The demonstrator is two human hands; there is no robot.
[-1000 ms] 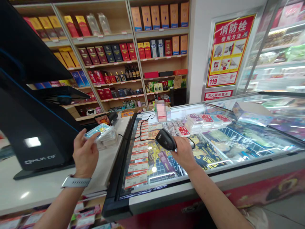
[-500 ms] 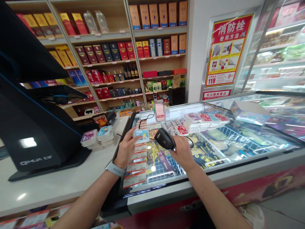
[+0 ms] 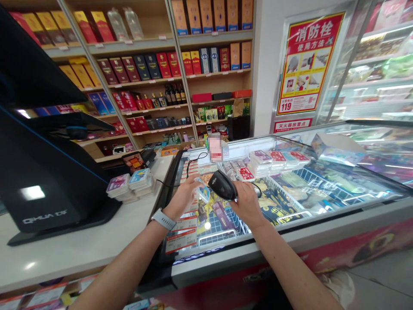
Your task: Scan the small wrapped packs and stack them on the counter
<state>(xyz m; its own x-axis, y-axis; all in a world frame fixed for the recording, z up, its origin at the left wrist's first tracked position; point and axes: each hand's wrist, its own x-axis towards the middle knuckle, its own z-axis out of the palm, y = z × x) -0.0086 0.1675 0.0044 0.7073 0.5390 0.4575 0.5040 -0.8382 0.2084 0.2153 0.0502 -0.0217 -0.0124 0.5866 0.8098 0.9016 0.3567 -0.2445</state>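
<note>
Above the freezer's glass top (image 3: 190, 254), my left hand (image 3: 184, 197) grips a small clear package with a blue label (image 3: 204, 192), now turned at a slant. A grey-banded watch is on that wrist. My right hand (image 3: 248, 203) is wrapped round a black barcode scanner (image 3: 222, 185), whose head points left, close beside the package but apart from it. Two stacks of flat packages (image 3: 118, 184) stand on the white counter to the left. Further stacks of similar packages (image 3: 260, 163) lie on the glass beyond my right hand.
A large black checkout machine (image 3: 54, 189) stands on the white counter (image 3: 80, 254) at left. A black cable loops behind my left hand. An open carton (image 3: 337, 148) sits on the freezer at right. Shelves of boxes (image 3: 138, 69) line the back.
My left hand has moved slightly right and tipped the package, which faced up flat before and now slants. My right hand and the scanner have hardly moved.
</note>
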